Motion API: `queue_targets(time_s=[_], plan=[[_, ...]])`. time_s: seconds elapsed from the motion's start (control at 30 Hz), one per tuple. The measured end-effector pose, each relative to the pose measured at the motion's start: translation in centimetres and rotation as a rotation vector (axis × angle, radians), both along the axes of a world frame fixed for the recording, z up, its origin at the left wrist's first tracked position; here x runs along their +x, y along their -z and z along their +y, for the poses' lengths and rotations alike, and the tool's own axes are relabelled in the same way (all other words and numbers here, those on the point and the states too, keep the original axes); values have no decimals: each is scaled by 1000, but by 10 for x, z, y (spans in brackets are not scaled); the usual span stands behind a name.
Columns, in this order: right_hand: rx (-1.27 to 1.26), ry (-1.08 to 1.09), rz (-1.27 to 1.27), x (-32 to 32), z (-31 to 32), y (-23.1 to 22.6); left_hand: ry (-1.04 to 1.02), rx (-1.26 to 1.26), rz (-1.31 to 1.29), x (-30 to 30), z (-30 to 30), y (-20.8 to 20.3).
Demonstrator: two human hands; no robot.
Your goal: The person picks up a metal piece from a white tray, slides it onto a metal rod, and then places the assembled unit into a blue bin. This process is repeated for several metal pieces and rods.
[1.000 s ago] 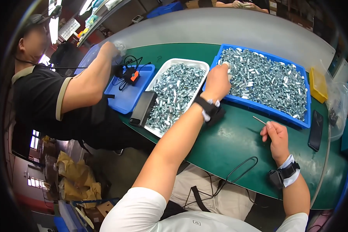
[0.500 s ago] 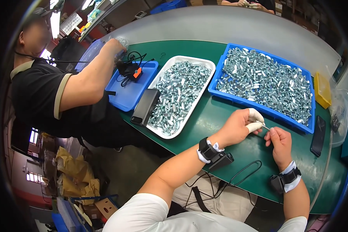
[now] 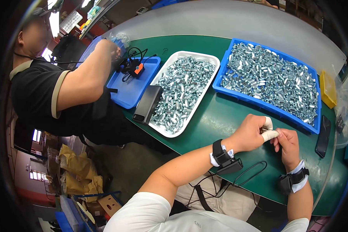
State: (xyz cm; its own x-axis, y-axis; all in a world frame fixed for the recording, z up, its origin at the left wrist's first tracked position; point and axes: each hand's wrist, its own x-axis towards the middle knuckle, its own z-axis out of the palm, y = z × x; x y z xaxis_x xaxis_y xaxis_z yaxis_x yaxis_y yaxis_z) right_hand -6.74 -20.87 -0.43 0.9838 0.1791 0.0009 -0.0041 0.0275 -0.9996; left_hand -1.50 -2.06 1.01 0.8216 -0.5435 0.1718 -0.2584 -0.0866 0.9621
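Note:
My left hand (image 3: pixel 253 133) is closed over the green table, with pale finger cots on the thumb and forefinger. A small metal part (image 3: pixel 263 130) just shows between those fingers. My right hand (image 3: pixel 289 146) meets it fingertip to fingertip, its thumb and forefinger pinched. The thin metal rod seen in that pinch a moment ago is now mostly hidden by the fingers. Behind my hands, a blue tray (image 3: pixel 255 97) holds a heap of shiny hexagonal metal sleeves. More of these sleeves fill a white tray (image 3: pixel 217 62) to the left.
A black power bank (image 3: pixel 147 104) rests on the white tray's left edge. Cables lie in a smaller blue tray (image 3: pixel 123 94), beside a co-worker (image 3: pixel 38 89). At right are a phone (image 3: pixel 323 136) and a yellow bin (image 3: pixel 328 89). A grey partition (image 3: pixel 205 25) backs the table.
My hands have drawn closer together, and the thin rod between them has gone out of sight. The view has shifted slightly. The co-worker's hand has pulled back from the clear plastic bag.

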Motion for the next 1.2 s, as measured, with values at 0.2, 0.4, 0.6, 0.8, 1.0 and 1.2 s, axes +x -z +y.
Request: queue_targets(time_s=[0.2, 0.4, 0.6, 0.8, 1.0, 1.2], plan=[[8, 81, -41, -1, 8, 4, -9, 47, -37, 1, -2, -4], [-27, 162, -84, -2, 11, 5, 27, -175, 361, 5, 0, 5], [-14, 84, 0, -1, 4, -1, 100, -230, 172, 6, 1, 13], [8, 71, 24, -1, 2, -2, 68, -129, 26, 4, 2, 3], [13, 115, -2, -1, 7, -2, 51, -243, 222, 2, -3, 6], [20, 63, 56, 0, -1, -2, 39, -63, -75, 3, 2, -1]])
